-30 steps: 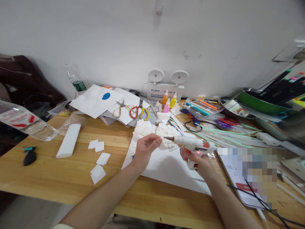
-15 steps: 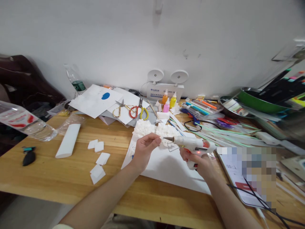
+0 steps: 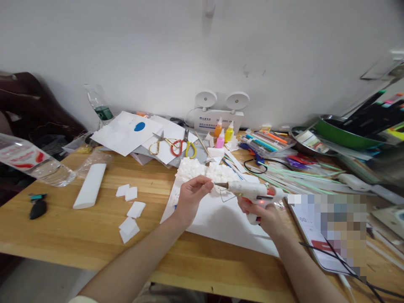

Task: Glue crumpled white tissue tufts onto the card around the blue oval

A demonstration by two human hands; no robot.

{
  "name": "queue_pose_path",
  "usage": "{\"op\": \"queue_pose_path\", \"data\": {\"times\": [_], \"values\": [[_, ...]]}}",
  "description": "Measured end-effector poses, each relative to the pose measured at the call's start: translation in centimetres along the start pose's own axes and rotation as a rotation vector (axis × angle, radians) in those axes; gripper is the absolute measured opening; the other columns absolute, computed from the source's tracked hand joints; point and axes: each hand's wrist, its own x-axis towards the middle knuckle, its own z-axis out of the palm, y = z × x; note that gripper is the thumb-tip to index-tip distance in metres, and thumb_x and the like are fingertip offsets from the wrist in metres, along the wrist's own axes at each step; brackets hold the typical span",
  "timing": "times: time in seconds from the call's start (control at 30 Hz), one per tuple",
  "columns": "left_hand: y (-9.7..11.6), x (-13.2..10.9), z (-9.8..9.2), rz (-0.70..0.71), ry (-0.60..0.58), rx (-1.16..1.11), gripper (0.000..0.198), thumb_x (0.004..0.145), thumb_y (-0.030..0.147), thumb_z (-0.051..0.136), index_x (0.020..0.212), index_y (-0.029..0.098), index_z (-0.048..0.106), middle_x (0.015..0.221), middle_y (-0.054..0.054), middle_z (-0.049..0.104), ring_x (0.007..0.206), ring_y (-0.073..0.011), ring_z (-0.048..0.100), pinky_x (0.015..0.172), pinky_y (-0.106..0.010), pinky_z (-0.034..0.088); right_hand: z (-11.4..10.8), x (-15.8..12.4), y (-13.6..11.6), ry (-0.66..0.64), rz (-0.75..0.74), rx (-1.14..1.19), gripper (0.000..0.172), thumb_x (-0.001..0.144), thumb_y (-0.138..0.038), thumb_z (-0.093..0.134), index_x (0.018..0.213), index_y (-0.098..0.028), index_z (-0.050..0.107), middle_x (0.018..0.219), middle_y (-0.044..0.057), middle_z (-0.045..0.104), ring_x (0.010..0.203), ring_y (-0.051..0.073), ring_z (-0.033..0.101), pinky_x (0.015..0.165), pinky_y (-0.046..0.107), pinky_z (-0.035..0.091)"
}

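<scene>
**Glue gun nozzle met pinched fingertips over the white sheet**

Both forearms reached in from the near edge of the table [image 3: 78,235] and converged above a white sheet [image 3: 221,221]. The right hand [image 3: 261,213] wrapped the handle of a white glue gun [image 3: 252,191], its fingers curled tight around the grip with a small red light glowing just above them. The gun lay nearly level, nozzle pointing left. The left hand [image 3: 189,198] was raised with the wrist bent, thumb and forefinger pressed together right at the nozzle tip. Whatever they pinched was too small to make out.

Just beyond the two hands, one fluffy white foam cluster [image 3: 202,169] sat at the far end of the sheet, touching it. A phone [image 3: 311,235] lay to the right of the sheet with a dark cable across it.

To the left, at least four small white cut pieces [image 3: 136,209] lay scattered on the bare wood, near one long white block [image 3: 90,186] and one black tool [image 3: 38,207]. One plastic bottle [image 3: 34,162] lay on its side at the left edge.

Farther back were two pairs of scissors, one gold-handled [image 3: 159,145] and one with red and yellow handles [image 3: 185,148]. Three small paint bottles [image 3: 220,139], orange, pink and yellow, stood beside a tray of markers [image 3: 268,143]. A wall lamp [image 3: 218,111] with two round heads stood against the wall.
</scene>
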Motion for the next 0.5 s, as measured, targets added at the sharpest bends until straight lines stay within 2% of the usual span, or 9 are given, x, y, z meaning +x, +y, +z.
{"op": "queue_pose_path", "data": {"times": [0.5], "values": [[-0.02,-0.03,0.08,-0.015,0.012,-0.036,0.023,0.055,0.034,0.075,0.066,0.016,0.066,0.055,0.002,0.057,0.057,-0.0080,0.050,0.061,-0.022,0.040,-0.25,0.01,-0.60,-0.004,0.010,0.023,0.020,0.060,-0.036,0.061,0.056,-0.017,0.056,0.051,0.003,0.053,0.049,0.016,0.047,0.045,0.029,0.032]]}}
